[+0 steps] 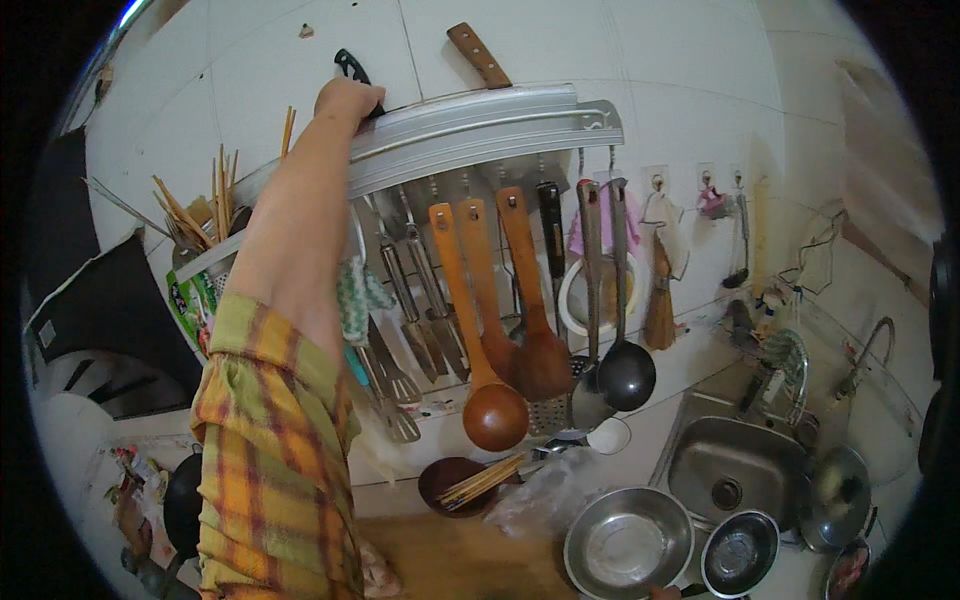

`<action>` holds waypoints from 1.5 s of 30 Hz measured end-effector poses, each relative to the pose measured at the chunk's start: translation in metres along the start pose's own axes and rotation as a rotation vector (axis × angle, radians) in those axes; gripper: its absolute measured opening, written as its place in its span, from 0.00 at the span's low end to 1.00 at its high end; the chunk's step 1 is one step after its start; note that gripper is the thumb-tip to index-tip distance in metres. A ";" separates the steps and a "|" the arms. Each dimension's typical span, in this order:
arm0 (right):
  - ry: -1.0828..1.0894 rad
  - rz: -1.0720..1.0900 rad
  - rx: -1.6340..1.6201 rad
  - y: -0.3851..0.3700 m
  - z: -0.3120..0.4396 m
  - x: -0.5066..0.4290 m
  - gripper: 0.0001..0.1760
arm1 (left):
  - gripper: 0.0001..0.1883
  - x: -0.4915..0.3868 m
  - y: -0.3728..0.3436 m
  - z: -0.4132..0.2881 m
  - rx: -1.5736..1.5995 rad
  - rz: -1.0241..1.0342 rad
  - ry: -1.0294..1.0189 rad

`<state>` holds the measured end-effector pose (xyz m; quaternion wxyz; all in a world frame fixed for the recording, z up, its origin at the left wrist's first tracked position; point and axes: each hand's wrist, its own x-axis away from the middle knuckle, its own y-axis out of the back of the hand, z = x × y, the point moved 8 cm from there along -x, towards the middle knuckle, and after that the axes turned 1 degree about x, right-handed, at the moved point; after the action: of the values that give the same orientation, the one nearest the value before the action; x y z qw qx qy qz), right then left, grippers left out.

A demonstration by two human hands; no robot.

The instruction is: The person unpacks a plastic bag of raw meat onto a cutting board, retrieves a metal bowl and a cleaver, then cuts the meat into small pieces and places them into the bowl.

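My left hand [349, 96] is raised to the wall rack, its fingers closed around a black handle [351, 66], probably a knife's. The handle's lower end meets the top of the metal rack [480, 124]; any blade is hidden. Farther right, a riveted wooden knife handle [480, 56] stands up from the same rack. Below hang wooden turners [532, 360], a wooden ladle [495, 416] and a black ladle [626, 375]. My plaid-sleeved forearm covers part of the rack's left side. My right hand is out of view.
Chopsticks and cutlery [199, 217] stand in a holder at left. Below are a brown bowl [457, 480] with chopsticks across it, a clear plastic bag [547, 495], a wooden board [465, 559], a steel basin [630, 544], a small pan [741, 553] and a steel sink [739, 465].
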<state>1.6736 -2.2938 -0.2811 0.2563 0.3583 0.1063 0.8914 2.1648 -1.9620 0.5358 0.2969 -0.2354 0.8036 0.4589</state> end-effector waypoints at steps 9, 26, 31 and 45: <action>0.026 0.019 0.236 -0.004 0.024 -0.003 0.32 | 0.25 -0.020 0.046 0.008 0.550 -0.371 0.083; 0.035 0.015 0.350 -0.013 0.008 0.006 0.35 | 0.17 -0.021 0.068 -0.009 1.068 -0.517 0.074; 0.042 0.011 0.383 -0.016 0.006 0.006 0.36 | 0.16 -0.019 0.076 -0.008 0.997 -0.471 0.047; 0.085 0.034 0.510 -0.024 0.027 -0.001 0.39 | 0.26 -0.033 0.094 -0.012 0.571 -0.551 -0.005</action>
<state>1.7020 -2.2742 -0.2715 0.1382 0.3752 0.3323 0.8542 2.1236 -1.9249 0.6198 0.4645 -0.3490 0.8049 0.1207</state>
